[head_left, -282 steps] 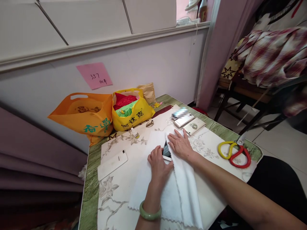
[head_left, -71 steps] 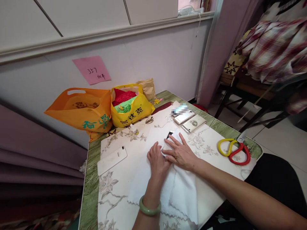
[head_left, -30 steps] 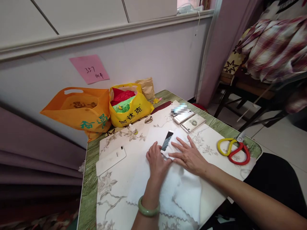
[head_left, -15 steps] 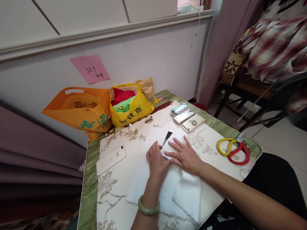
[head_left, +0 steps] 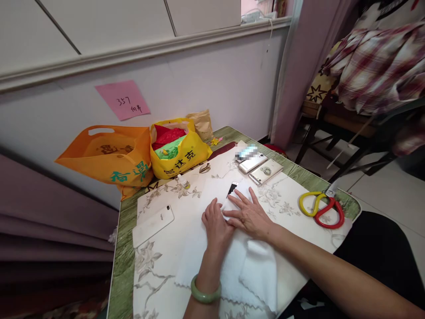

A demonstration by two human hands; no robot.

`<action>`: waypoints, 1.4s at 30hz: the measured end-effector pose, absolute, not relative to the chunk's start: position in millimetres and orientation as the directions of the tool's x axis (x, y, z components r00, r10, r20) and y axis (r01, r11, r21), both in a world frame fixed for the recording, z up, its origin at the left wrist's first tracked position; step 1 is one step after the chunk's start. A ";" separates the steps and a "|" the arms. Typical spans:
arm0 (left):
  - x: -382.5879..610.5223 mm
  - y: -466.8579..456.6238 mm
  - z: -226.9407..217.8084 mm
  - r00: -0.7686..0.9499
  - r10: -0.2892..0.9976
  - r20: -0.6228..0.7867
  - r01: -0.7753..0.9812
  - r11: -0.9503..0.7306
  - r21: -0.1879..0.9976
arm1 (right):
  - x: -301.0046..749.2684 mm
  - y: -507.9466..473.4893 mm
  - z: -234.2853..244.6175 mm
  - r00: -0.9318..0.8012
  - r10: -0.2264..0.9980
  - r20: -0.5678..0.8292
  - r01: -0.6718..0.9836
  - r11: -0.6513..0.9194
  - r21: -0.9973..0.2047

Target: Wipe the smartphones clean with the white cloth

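Observation:
A white cloth (head_left: 232,270) lies spread on the table in front of me, part of it folded over a dark-screened phone (head_left: 233,187) whose far end alone shows. My right hand (head_left: 249,213) lies flat on that fold with fingers stretched out, pressing the cloth onto the phone. My left hand (head_left: 215,224), with a green bangle on its wrist, curls against the phone's left edge through the cloth.
A white phone (head_left: 153,219) lies at the left. Two light phones (head_left: 260,167) rest beyond my hands. Yellow and red scissors (head_left: 320,209) lie at the right table edge. An orange bag (head_left: 111,156) and a yellow bag (head_left: 177,151) stand against the wall, a small bottle (head_left: 181,180) before them.
My right hand has been sliding the cloth back and forth along the phone; the exposed dark screen grew a second ago and is now mostly covered again. The left hand stays in place.

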State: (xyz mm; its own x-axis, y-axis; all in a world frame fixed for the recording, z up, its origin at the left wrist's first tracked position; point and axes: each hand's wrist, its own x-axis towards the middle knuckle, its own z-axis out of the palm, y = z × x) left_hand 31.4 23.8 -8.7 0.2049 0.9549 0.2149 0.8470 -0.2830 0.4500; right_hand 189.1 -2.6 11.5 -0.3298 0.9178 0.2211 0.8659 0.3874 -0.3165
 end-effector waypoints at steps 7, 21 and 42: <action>32.2 23.2 -8.4 0.221 0.944 0.244 0.832 -0.313 0.457 | 232.6 -6.3 -1.5 -0.188 0.956 0.227 0.952 0.234 -0.199; 32.9 22.8 -4.5 0.212 0.947 0.240 0.822 -0.305 0.481 | 216.0 -28.9 -1.8 -0.132 0.961 0.241 0.970 0.176 -0.169; 32.5 23.1 -4.7 0.224 0.942 0.249 0.829 -0.319 0.460 | 207.4 -37.4 -0.4 -0.205 0.944 0.260 0.958 0.248 -0.146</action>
